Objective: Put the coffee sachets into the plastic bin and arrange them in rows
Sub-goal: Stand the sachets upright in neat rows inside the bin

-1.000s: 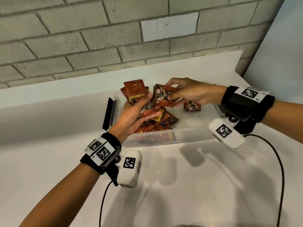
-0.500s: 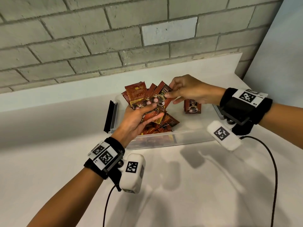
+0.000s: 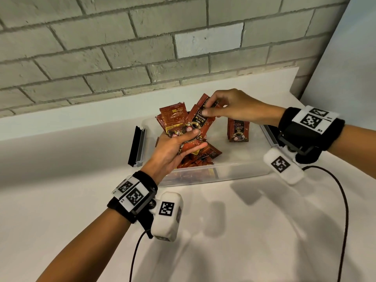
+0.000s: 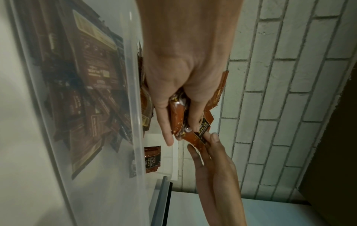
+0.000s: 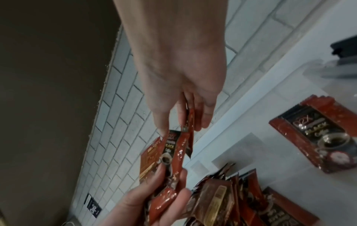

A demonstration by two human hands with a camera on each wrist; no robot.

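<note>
Grey brick wall rises behind a white worktop, whose near half lies bare in front of both wrists. On it, close to the wall ledge, stands the clear plastic bin with a black latch at its left end. Inside, a loose heap of coffee sachets fills the left part, while a small upright stack stands apart on the bare floor toward the right. The left hand is above the heap, fingers curled round a fanned bunch of sachets. The right hand pinches the top edge of one sachet in that bunch. Only the left wrist view shows the heap pressed against the bin's near wall; the right wrist view shows thumb and fingers clamped on the sachet edge.
</note>
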